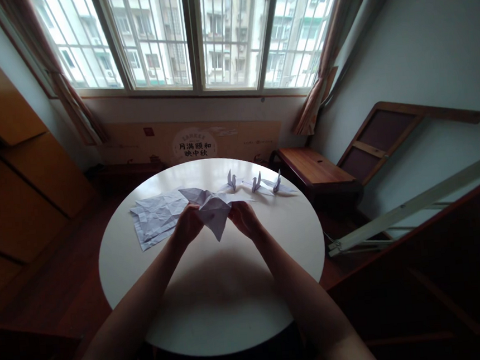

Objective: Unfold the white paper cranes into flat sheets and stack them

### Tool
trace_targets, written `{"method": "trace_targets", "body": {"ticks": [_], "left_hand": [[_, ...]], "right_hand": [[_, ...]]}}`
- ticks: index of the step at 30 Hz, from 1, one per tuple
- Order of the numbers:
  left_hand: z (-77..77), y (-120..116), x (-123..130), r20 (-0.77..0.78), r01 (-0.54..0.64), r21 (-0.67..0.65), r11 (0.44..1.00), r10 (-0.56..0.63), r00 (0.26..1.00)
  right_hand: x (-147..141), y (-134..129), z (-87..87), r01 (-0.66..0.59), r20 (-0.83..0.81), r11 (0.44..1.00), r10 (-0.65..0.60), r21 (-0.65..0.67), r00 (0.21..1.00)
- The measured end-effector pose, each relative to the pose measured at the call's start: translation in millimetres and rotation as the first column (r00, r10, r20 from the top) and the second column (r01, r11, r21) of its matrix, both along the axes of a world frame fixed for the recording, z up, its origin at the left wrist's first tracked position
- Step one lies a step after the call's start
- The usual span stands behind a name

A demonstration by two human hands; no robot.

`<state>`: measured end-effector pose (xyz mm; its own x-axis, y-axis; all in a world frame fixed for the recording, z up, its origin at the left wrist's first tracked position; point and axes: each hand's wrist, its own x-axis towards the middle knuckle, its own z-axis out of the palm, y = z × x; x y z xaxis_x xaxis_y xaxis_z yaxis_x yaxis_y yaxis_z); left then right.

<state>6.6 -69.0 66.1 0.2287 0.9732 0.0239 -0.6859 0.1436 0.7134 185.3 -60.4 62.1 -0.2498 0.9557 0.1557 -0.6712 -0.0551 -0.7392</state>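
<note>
A partly folded sheet of white paper (214, 209) is held up over the table, its pointed flaps spread out and one tip hanging down toward me. My left hand (190, 224) grips its left side, fingers closed on the edge. On the opposite side my right hand (243, 218) pinches the same paper. To the left lie creased white paper sheets (159, 216), partly behind my left hand. Beyond my right hand stand three folded paper cranes (257, 184) in a row, wings spread.
The round white table (222, 321) bears all the paper. Behind it, a long printed box (136, 147) leans under the barred window (160, 41). A wooden bench (316, 165) stands to the right, and a wooden cabinet (14, 194) on the left.
</note>
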Motion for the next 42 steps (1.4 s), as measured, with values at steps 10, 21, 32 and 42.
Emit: {"method": "trace_targets", "body": {"ticks": [10,21,32,42], "left_hand": [[2.0,3.9,-8.7,0.070,-0.058,-0.014,0.998,0.059,0.996],[2.5,4.7,-4.8,0.041,-0.186,0.093,0.978,0.183,0.982],[8.7,1.1,-13.1,0.017,-0.089,-0.014,0.996,0.090,0.996],[5.6,-11.3,-5.2,-0.236,0.191,0.016,0.981,-0.182,0.954]], "right_hand": [[4.9,5.5,-4.2,0.066,-0.044,0.994,-0.070,-0.087,0.997],[5.6,1.4,-0.6,0.108,0.004,0.992,-0.108,-0.068,0.994],[17.1,-2.0,6.8,-0.042,-0.010,0.996,0.042,-0.082,0.999],[10.4,-1.0,-1.3,-0.151,0.039,0.979,0.158,-0.137,0.987]]}}
